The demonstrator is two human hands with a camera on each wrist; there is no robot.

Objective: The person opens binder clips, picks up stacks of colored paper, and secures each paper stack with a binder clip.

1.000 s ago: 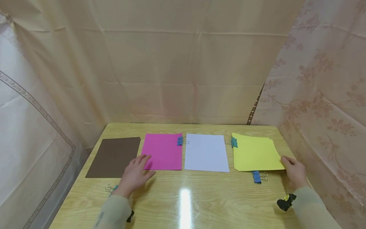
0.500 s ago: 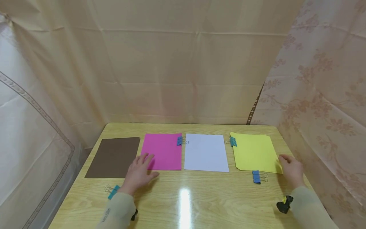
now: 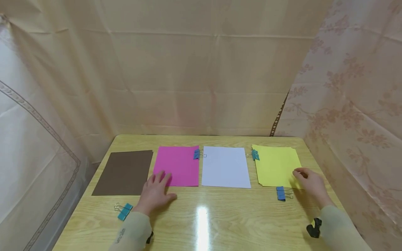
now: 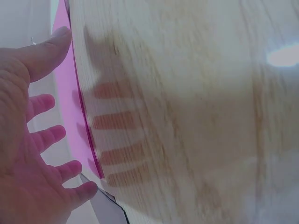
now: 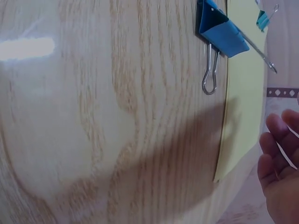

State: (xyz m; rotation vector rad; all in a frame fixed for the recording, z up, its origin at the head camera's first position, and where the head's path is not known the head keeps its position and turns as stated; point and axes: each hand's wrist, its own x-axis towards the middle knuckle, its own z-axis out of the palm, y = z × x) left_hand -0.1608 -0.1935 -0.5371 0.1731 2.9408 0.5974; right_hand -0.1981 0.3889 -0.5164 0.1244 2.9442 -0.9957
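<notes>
Fingers spread, my left hand (image 3: 156,192) hovers at the lower left corner of the magenta paper stack (image 3: 180,164). The left wrist view shows its palm and separate fingertips, with nothing held. My right hand (image 3: 311,184) is over the lower right corner of the yellow paper stack (image 3: 277,165). Its fingers are loosely bent in the right wrist view and hold nothing; whether they touch the paper I cannot tell. A teal binder clip (image 3: 255,155) grips the yellow stack's upper left edge. Just below that stack lies a loose blue binder clip (image 3: 281,194).
A dark brown paper stack (image 3: 124,174) lies at the left, and white paper (image 3: 225,167) in the middle. A blue binder clip (image 3: 196,154) is on the magenta stack's right edge. A loose teal binder clip (image 3: 125,211) lies beside my left wrist. Curtains surround the wooden table (image 3: 238,223).
My right hand has let go of the yellow stack's right edge and moved left over its corner. The stack has turned slightly and lies flatter. My left hand has drifted slightly right.
</notes>
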